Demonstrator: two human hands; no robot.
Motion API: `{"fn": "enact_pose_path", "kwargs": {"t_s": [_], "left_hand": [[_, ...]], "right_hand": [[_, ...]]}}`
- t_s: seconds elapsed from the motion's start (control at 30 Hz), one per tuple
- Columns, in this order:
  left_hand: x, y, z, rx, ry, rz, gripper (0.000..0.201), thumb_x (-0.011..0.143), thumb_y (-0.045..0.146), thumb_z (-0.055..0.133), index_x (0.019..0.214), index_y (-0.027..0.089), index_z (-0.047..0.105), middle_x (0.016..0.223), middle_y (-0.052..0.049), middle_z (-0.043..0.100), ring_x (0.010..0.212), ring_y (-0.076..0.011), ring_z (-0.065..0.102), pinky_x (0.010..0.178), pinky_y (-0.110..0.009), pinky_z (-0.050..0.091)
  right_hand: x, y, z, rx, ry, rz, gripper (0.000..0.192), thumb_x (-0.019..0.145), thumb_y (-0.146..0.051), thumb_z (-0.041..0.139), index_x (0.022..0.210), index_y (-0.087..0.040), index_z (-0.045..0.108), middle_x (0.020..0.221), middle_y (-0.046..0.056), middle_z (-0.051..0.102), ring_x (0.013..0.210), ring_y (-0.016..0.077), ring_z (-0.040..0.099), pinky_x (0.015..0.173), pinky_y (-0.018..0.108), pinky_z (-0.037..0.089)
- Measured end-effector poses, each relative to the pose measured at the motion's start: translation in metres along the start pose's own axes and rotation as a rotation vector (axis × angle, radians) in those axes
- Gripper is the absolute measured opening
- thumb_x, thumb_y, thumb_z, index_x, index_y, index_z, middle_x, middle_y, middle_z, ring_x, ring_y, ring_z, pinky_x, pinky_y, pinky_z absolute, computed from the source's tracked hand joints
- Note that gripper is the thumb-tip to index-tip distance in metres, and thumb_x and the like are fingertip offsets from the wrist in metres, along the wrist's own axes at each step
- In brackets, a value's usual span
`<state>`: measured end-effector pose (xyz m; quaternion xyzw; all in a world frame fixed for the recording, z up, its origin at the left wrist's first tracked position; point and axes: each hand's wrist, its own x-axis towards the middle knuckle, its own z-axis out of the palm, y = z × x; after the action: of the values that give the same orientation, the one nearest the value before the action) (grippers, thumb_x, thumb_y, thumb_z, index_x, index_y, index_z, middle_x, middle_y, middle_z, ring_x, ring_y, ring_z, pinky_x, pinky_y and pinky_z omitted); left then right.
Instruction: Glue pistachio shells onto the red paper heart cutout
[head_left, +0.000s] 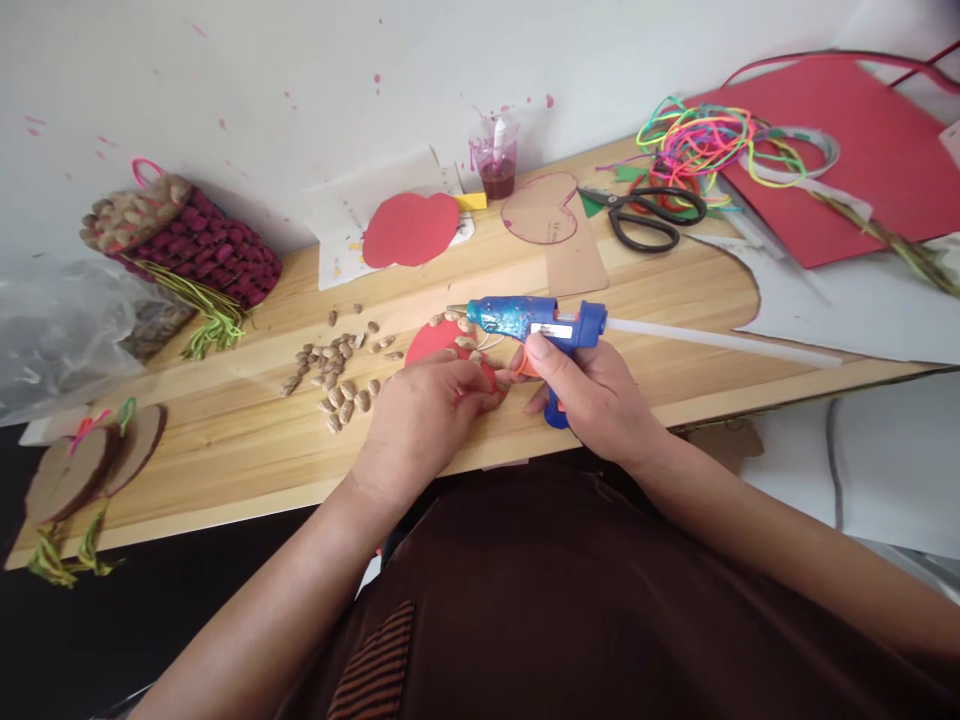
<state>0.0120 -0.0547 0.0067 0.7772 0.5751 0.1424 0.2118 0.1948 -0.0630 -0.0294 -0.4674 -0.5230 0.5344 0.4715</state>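
Observation:
My right hand (600, 395) is wrapped around the handle of a blue glue gun (510, 316), its finger at the orange trigger. A long white glue stick (720, 340) sticks out of the gun's back. The metal nozzle points left, above a red paper cutout (429, 343) with several speckled beans along its edge. My left hand (427, 415) lies over the near part of this cutout, fingers pinched at its edge; whether a bean is also between the fingertips is hidden. Left of that hand, loose speckled beans (330, 365) are scattered on the wooden table (247, 440).
Behind lie another red cutout (411, 230), a cardboard template (540, 210), a cup of dark red liquid (498, 175) and black scissors (649, 222). Colored cords (697, 140) and red sheets (847, 190) are right. A purple woven basket (202, 240), plastic bag (60, 330) and tasselled discs (75, 470) stand left.

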Motion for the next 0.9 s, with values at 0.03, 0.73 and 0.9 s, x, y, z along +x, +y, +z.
{"fn": "enact_pose_path", "kwargs": {"t_s": [0.03,0.73,0.9], "left_hand": [[0.0,0.0,0.0,0.008,-0.005,0.01,0.012,0.087,0.023,0.068,0.081,0.026,0.078,0.087,0.001,0.074,0.075,-0.0161,0.065,0.07,-0.028,0.047],[-0.012,-0.021,0.005,-0.051,0.11,0.21,0.017,0.092,0.013,0.062,0.095,0.024,0.074,0.093,0.001,0.075,0.084,-0.0162,0.069,0.076,-0.028,0.052],[-0.036,-0.042,0.017,0.017,0.169,0.517,0.037,0.099,0.008,0.048,0.131,0.019,0.062,0.115,-0.009,0.068,0.103,-0.019,0.064,0.091,-0.034,0.055]], "right_hand": [[0.0,-0.001,0.0,-0.002,-0.003,-0.002,0.04,0.096,-0.057,0.054,0.079,-0.022,0.064,0.074,0.0,0.063,0.059,0.0145,0.065,0.052,0.025,0.056],[0.001,-0.001,0.001,-0.041,0.054,0.032,0.042,0.094,-0.059,0.056,0.082,-0.02,0.067,0.082,0.002,0.07,0.056,0.0123,0.067,0.047,0.022,0.052],[0.001,-0.002,0.002,-0.04,0.054,0.023,0.042,0.094,-0.058,0.056,0.086,-0.019,0.069,0.086,0.004,0.073,0.061,0.0137,0.068,0.048,0.022,0.053]]}}
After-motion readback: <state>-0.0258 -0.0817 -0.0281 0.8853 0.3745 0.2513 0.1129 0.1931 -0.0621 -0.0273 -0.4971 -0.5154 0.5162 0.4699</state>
